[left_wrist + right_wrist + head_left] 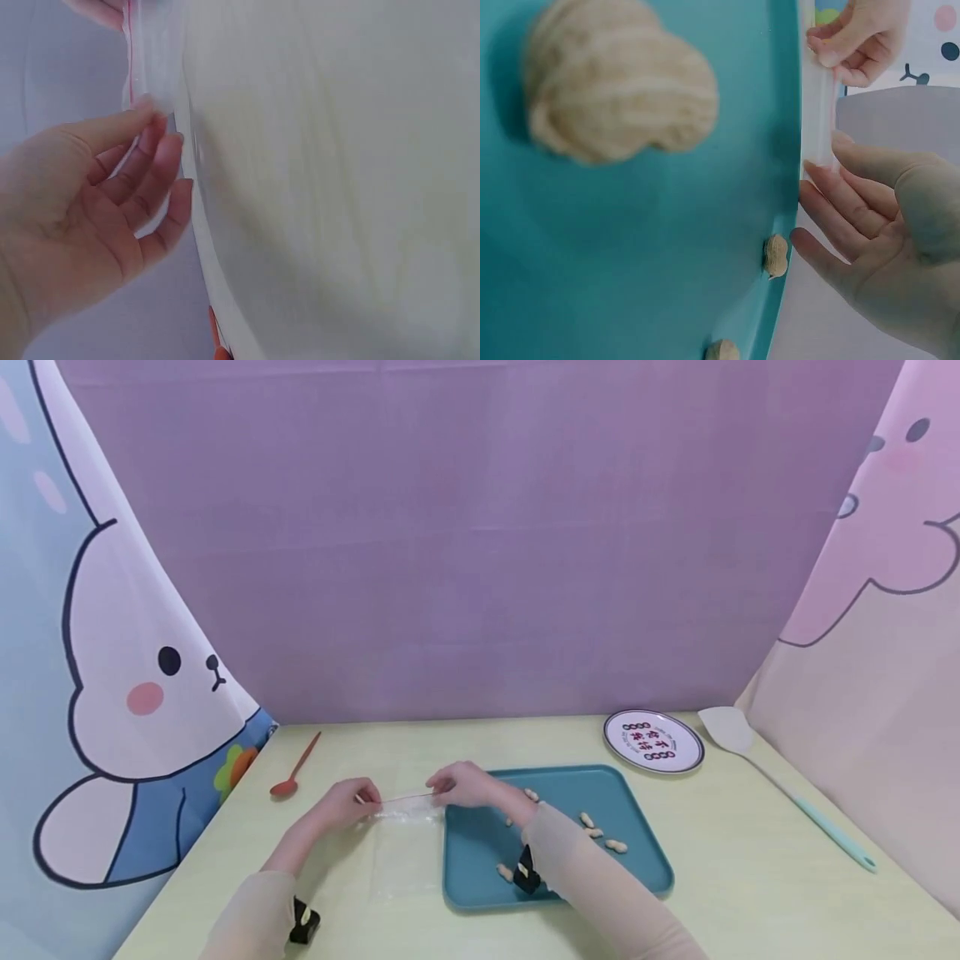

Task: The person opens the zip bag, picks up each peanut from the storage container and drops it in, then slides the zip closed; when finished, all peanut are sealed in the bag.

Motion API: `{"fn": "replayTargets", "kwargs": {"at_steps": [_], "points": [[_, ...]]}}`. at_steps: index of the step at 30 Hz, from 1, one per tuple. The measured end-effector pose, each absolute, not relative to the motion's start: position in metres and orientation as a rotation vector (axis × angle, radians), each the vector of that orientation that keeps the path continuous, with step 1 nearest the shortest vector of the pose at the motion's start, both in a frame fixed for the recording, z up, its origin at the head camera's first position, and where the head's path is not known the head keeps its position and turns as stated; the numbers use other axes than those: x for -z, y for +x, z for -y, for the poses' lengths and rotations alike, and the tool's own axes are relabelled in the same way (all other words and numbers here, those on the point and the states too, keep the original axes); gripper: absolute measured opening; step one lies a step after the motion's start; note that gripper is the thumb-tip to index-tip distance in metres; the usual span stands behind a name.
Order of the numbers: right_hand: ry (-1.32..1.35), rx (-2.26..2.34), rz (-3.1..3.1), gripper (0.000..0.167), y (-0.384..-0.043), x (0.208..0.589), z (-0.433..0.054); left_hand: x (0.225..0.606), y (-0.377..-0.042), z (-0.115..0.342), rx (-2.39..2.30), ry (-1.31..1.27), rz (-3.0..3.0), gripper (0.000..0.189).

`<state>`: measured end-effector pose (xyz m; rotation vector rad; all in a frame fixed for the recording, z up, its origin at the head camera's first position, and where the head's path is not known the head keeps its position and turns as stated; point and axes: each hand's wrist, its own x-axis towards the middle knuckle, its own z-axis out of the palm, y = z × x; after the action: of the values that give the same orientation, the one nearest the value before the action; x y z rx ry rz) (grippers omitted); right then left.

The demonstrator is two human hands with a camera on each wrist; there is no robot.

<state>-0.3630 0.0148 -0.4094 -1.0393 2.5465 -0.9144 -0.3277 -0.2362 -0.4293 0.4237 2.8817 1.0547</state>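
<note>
A clear zip bag with a red line along its top edge hangs or lies over the table, left of the teal tray. My left hand pinches one top corner between thumb and fingertips. At the other top corner, my right hand pinches the edge, its wrist above the tray. In the left wrist view the zip bag runs up from the left hand. The right wrist view has the right hand on the bag's strip, with the left hand beyond.
Several peanuts in shells lie scattered in the tray. An orange-red spoon rests at the back left. At the back right are a white plate with red characters and a spatula with a mint handle.
</note>
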Motion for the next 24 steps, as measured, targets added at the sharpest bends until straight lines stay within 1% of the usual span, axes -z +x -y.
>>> {"fn": "replayTargets", "kwargs": {"at_steps": [3,9,16,24], "points": [[-1.042,0.921,-2.565,0.029,-0.363,0.409,-0.014,0.429,-0.329,0.237,-1.138,0.393,-2.880,0.003],[-1.042,0.964,-2.559,0.023,-0.364,0.410,-0.013,0.424,-0.329,0.235,-1.271,0.434,-2.897,0.012],[-1.035,1.059,-2.505,0.021,-0.361,0.407,-0.016,0.414,-0.328,0.229,-1.393,0.522,-2.847,0.017],[-1.039,1.164,-2.479,0.023,-0.359,0.404,-0.018,0.408,-0.325,0.221,-1.443,0.600,-2.794,0.020]]}}
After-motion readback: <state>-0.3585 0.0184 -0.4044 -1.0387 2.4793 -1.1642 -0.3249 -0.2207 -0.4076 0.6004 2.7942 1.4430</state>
